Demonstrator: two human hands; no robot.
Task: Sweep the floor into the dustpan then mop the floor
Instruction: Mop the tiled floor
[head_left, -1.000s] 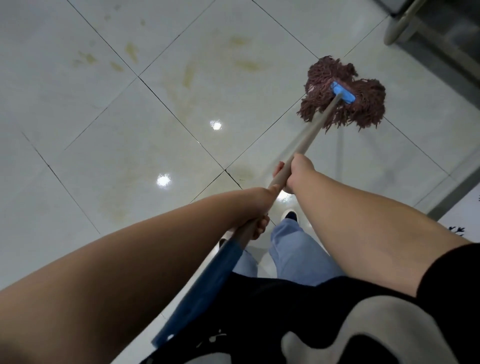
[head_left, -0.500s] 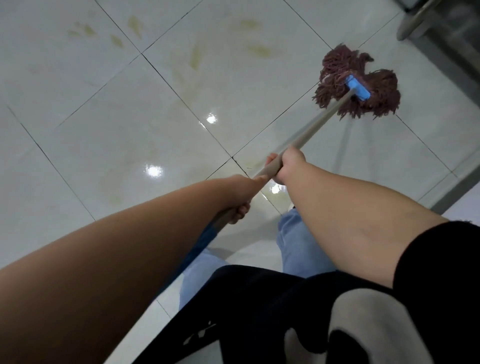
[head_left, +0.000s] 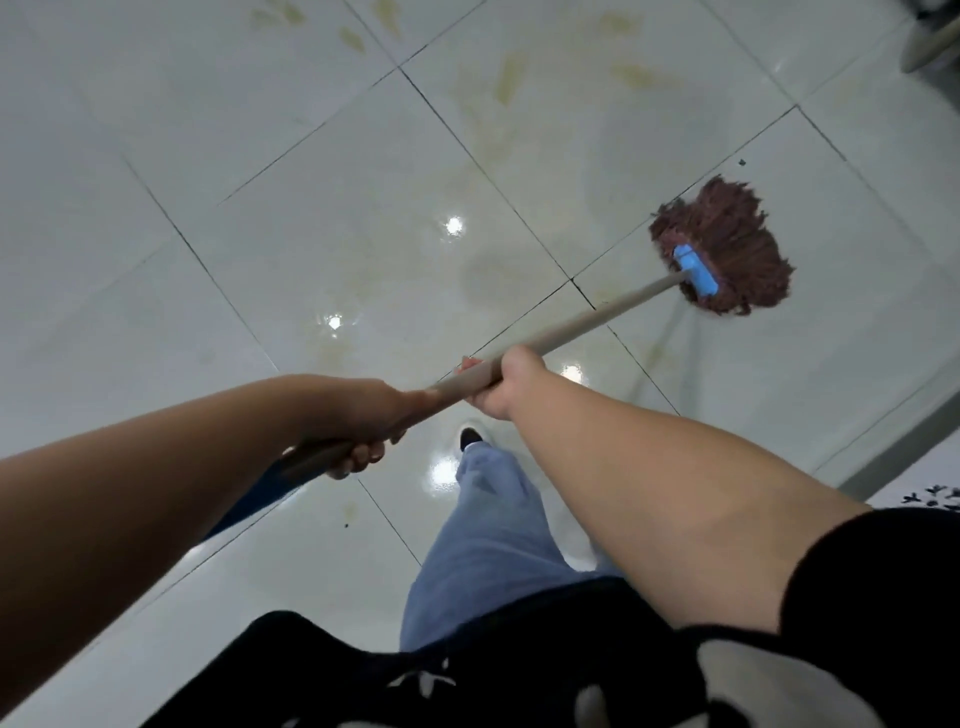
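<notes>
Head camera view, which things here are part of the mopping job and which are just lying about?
Part of the job:
mop head
mop handle
left hand and right hand, both gripping the handle
yellowish stains on the tiled floor

Just lying about:
pale rounded object at the top right edge
grey strip on the right

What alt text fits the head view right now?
Both hands grip a mop handle, left hand behind right hand, with the reddish-brown mop head on glossy white floor tiles. Yellowish stains lie farther ahead.

Both hands (head_left: 363, 415) on mop (head_left: 722, 254), tiled floor (head_left: 311, 208)
</notes>
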